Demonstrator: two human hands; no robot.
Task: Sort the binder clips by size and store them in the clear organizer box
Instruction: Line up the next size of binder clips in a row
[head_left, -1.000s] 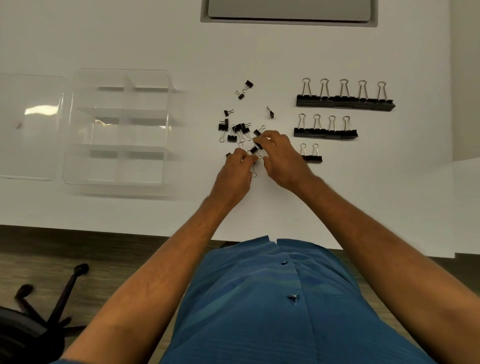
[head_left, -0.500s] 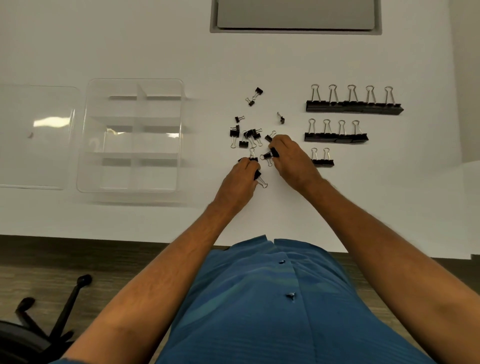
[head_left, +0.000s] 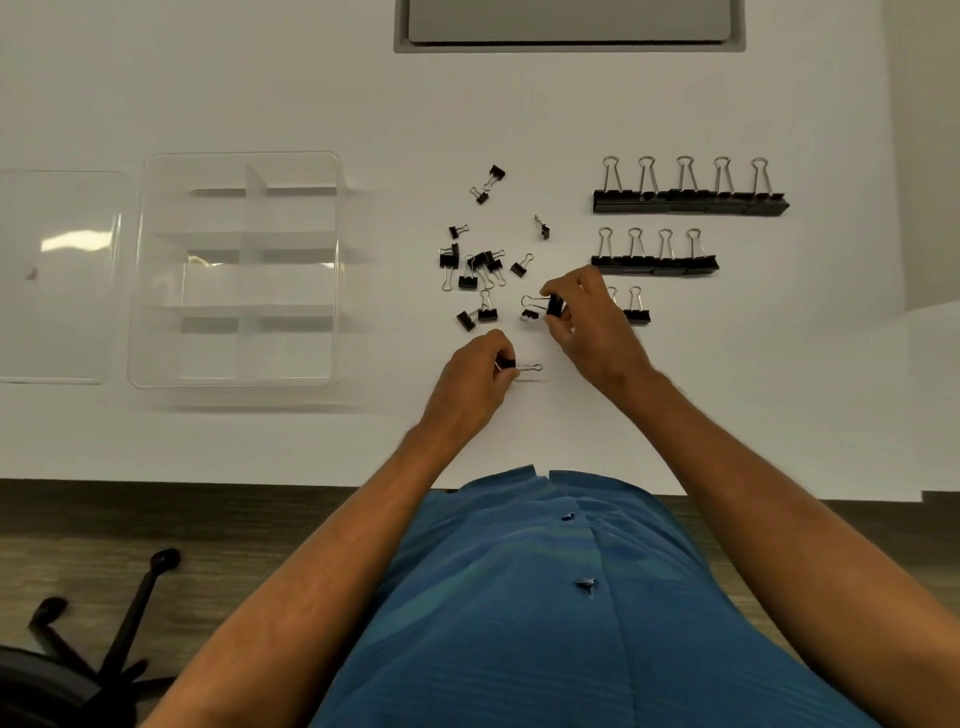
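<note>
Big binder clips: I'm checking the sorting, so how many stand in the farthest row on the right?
5, side by side in the back row, handles up, beyond the row of four. None looks hidden.

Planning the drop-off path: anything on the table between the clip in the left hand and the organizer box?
Nothing visible. The left hand pinches a clip; bare table runs from there to the lidless organizer box.

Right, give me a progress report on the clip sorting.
Done: five large black binder clips and four medium ones are lined up in rows, and a third row is begun. In hand: the left hand and right hand each pinch a clip. Left: the loose small clips; the clear organizer box holds nothing.
</note>
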